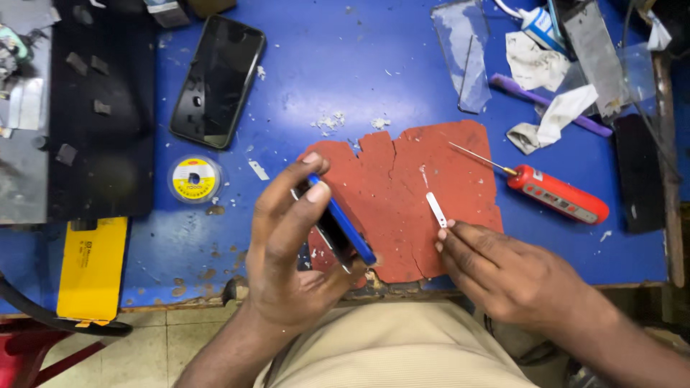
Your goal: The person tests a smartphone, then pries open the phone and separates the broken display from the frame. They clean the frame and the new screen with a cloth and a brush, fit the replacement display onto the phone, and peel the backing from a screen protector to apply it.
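My left hand (291,248) grips a blue-framed phone (343,228) on its edge, tilted above the near left part of a cracked red mat (402,183). My right hand (503,273) rests at the mat's near right edge, its fingertips touching the lower end of a small white flat strip (436,209) that lies on the mat. Whether the fingers pinch the strip or only touch it is unclear.
A red-handled screwdriver (557,192) lies right of the mat. A black phone (219,79) and a yellow tape roll (194,178) lie to the left. Clear glass (463,54), crumpled wipes (535,65) and a purple tool (550,104) sit at the back right on the blue table (345,65).
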`<state>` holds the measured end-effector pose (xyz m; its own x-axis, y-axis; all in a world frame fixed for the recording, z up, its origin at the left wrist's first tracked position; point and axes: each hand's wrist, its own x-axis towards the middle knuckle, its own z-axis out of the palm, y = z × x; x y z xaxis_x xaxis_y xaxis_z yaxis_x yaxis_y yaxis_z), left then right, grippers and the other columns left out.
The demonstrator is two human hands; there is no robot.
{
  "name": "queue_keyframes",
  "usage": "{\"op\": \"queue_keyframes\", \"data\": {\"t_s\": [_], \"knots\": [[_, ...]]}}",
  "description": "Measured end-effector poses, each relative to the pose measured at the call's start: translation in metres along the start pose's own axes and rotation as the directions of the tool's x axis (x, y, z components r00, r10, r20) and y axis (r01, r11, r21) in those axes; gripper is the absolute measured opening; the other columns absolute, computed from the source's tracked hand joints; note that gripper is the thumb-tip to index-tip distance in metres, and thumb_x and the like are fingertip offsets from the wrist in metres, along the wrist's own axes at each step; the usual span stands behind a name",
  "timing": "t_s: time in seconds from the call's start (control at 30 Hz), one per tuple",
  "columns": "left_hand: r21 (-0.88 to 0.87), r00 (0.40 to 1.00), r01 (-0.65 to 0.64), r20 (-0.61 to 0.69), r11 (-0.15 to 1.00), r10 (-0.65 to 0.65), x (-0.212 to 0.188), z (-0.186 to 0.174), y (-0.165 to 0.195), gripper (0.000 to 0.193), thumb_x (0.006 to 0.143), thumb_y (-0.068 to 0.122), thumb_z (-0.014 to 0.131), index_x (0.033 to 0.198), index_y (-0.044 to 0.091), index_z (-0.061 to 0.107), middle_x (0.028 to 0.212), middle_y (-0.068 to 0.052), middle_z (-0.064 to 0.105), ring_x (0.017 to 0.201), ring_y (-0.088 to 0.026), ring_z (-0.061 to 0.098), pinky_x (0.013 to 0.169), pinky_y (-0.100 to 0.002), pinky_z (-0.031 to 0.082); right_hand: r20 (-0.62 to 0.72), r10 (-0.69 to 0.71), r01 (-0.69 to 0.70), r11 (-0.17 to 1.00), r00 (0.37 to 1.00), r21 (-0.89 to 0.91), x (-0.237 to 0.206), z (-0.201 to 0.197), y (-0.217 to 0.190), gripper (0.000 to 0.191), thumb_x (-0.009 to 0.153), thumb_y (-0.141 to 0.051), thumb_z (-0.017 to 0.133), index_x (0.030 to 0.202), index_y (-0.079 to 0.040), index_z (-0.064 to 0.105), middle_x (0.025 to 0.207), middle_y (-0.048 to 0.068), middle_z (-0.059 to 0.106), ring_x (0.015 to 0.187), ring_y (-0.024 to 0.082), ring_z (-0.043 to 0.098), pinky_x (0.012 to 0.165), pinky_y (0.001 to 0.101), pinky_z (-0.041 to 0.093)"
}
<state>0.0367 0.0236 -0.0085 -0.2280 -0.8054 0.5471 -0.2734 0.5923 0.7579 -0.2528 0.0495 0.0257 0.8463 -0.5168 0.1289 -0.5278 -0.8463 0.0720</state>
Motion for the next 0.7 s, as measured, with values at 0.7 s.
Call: {"op": "queue_keyframes", "data": {"t_s": [0.7], "knots": [[-0.044,0.999,0.040,-0.008,0.998,-0.041,-0.001,-0.005,0.000,0.085,0.089,0.018,0.093,0.153,0.016,0.038,0.157,-0.025,0.043,0.136,-0.032,0.060,0.107,-0.039,0.056,0.234,0.849,0.314,-0.411,0.474,0.856,0.023,0.033,0.042,0.015,0.098,0.000,0.071,0.112,0.000,0.068,0.114,0.020,0.072,0.105,0.028,0.075,0.093,0.0350,0.062]]}}
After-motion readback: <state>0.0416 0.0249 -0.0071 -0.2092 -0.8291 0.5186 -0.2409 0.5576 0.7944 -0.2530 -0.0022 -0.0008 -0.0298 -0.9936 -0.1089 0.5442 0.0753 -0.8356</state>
